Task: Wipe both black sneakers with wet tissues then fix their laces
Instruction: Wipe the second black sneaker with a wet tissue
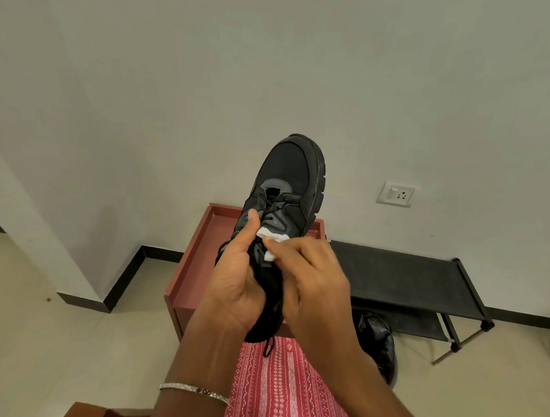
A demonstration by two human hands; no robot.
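A black sneaker (292, 177) is held up in front of me, toe pointing away toward the wall. My left hand (236, 276) grips its heel end from the left, thumb up along the laces. My right hand (308, 279) pinches a white wet tissue (274, 239) against the shoe's lace area. A black lace end (269, 346) dangles below the heel. The second sneaker is not in view.
A reddish-brown box-like cabinet (192, 261) stands below the shoe against the wall. A low black rack (400, 277) is to its right, with a shiny black bag (378, 342) on the floor before it. A wall socket (395, 193) sits above the rack.
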